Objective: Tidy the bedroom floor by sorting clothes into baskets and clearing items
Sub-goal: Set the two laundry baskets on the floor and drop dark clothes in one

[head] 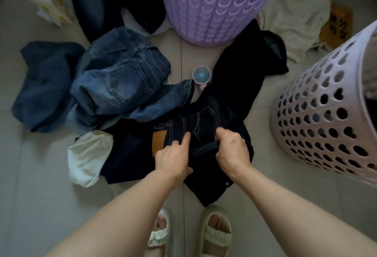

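At centre, the right hand (232,150) grips a fold of the dark jeans (204,126) on the floor while the left hand (173,154) rests on them, forefinger out, with blue jeans (122,77) at ten o'clock, a purple basket (216,8) at twelve and a pale basket (326,114) at three.

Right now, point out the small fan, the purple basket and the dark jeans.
small fan (201,75), head view, on its blue hub.
purple basket (218,8), head view, on its perforated wall.
dark jeans (195,121), head view, on the stitched seat panel.
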`<state>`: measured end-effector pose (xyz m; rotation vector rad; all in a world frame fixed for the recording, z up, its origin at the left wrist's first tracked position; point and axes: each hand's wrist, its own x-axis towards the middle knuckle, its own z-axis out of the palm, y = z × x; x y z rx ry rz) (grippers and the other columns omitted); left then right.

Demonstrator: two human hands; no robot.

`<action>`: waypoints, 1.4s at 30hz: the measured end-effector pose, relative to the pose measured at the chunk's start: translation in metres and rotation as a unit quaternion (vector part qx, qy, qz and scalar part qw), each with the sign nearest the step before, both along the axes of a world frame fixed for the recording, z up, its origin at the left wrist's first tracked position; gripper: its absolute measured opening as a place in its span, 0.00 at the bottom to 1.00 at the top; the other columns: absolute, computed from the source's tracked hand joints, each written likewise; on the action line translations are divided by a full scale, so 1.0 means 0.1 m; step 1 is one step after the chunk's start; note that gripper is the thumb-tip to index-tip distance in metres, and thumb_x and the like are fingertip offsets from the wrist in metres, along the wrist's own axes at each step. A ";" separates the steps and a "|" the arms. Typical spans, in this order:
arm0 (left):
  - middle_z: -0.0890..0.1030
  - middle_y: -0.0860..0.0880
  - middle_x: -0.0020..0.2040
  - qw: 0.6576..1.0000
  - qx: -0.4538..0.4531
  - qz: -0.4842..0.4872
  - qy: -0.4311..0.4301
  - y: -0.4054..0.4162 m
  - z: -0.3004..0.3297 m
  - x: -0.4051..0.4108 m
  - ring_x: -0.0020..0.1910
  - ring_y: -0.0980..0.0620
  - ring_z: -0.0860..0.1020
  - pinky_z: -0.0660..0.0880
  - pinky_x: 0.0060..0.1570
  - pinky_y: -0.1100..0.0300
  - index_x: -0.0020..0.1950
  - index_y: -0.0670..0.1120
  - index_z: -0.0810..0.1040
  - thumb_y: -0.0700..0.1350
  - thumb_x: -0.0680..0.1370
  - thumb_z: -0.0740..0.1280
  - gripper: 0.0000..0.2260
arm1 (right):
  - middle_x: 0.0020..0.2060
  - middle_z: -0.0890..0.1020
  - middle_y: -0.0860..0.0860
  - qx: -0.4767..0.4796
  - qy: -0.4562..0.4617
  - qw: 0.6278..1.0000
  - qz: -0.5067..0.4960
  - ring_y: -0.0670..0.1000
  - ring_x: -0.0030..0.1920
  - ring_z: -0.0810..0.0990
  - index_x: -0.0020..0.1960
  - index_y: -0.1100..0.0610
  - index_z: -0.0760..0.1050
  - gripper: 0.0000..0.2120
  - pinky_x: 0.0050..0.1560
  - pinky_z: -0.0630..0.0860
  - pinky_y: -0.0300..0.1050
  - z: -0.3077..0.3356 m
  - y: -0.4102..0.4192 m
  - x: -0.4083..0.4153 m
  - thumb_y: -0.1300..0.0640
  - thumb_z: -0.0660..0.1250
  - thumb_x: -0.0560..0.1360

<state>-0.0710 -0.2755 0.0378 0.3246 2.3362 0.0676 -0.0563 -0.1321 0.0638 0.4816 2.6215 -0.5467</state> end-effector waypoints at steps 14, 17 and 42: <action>0.79 0.48 0.56 0.990 0.099 -0.079 0.054 0.23 2.98 -0.40 0.55 0.42 0.78 0.73 0.48 0.52 0.63 0.56 0.67 0.49 0.75 0.65 0.18 | 0.47 0.78 0.53 -0.039 0.114 0.989 0.082 0.54 0.50 0.76 0.55 0.55 0.75 0.13 0.43 0.69 0.44 2.93 -0.17 0.04 0.66 0.62 0.72; 0.80 0.49 0.55 0.987 0.107 -0.091 0.084 0.23 3.52 -0.46 0.55 0.44 0.78 0.74 0.49 0.53 0.60 0.56 0.74 0.48 0.75 0.65 0.14 | 0.47 0.78 0.52 -0.032 0.131 0.988 0.079 0.54 0.52 0.76 0.55 0.54 0.75 0.14 0.45 0.70 0.45 3.50 -0.17 0.02 0.65 0.61 0.72; 0.81 0.45 0.52 0.901 0.316 -0.142 0.260 1.42 7.53 -0.38 0.53 0.43 0.79 0.74 0.46 0.56 0.56 0.54 0.80 0.49 0.73 0.67 0.12 | 0.45 0.78 0.54 0.200 0.352 0.914 -0.004 0.57 0.50 0.77 0.46 0.57 0.72 0.04 0.40 0.65 0.44 7.45 0.81 0.31 0.60 0.58 0.76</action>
